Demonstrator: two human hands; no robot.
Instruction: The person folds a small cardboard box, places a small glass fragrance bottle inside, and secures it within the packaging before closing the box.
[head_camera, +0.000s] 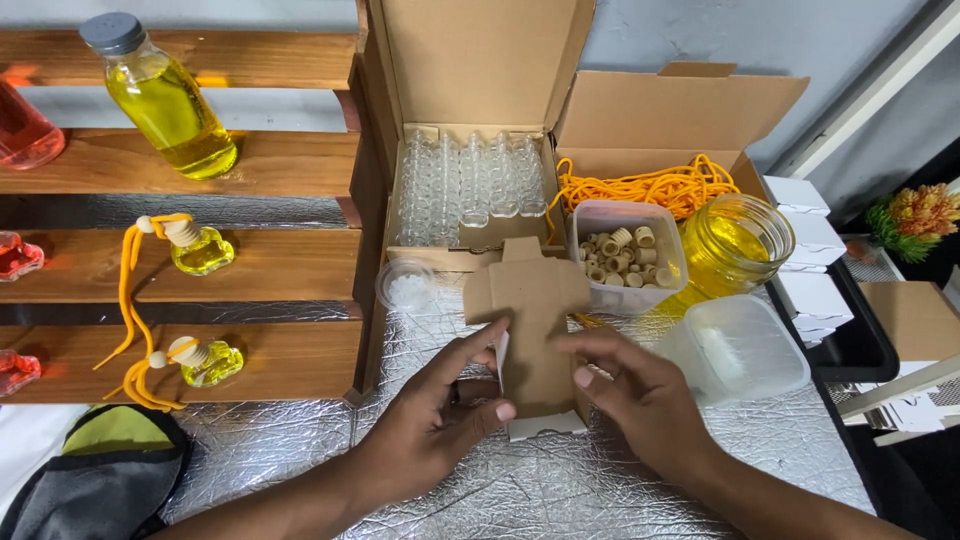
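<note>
Both hands, left hand (445, 405) and right hand (640, 390), grip a flat cardboard cutout (535, 320) upright over the foil-covered bench (560, 490), fingers closed on its lower edges for folding.

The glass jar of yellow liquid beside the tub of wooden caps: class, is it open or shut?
Open. The glass jar has no lid on its round mouth, and the yellow liquid shows through its bare rim.
</note>
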